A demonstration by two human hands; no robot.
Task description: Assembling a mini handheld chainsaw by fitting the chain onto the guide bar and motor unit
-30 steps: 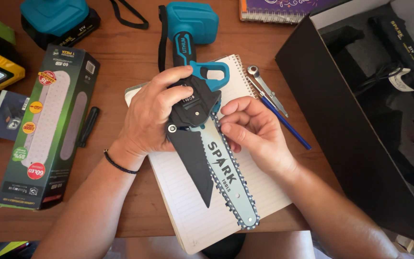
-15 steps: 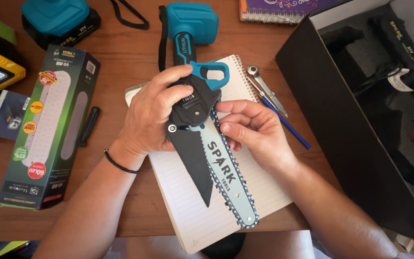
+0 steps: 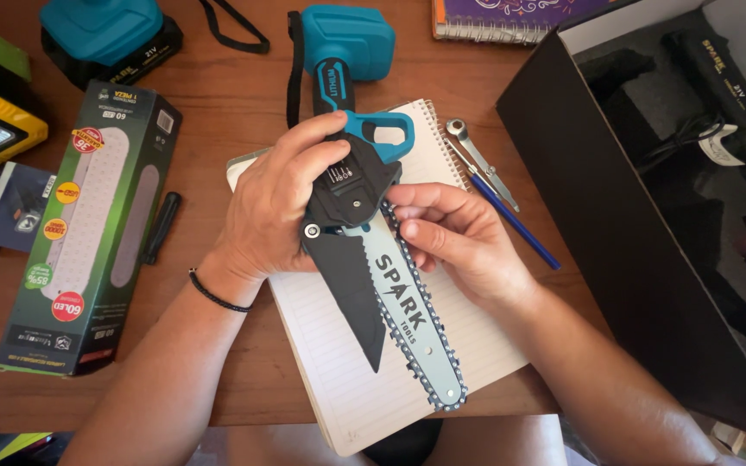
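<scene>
The teal and black cordless mini chainsaw (image 3: 364,216) lies on a spiral lined notebook (image 3: 338,380) on the wooden table (image 3: 226,103). The left hand (image 3: 274,211) clamps its black body; since a moment ago, the right hand's (image 3: 455,242) fingertips have settled pinching the saw chain (image 3: 399,259) near the sprocket cover, suggesting chain fitting.

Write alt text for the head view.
Two hands hold a small teal chainsaw over a lined notebook on a wooden desk: left hand grips its body, right hand fingers touch the chain. A green box lies to the left.
</scene>
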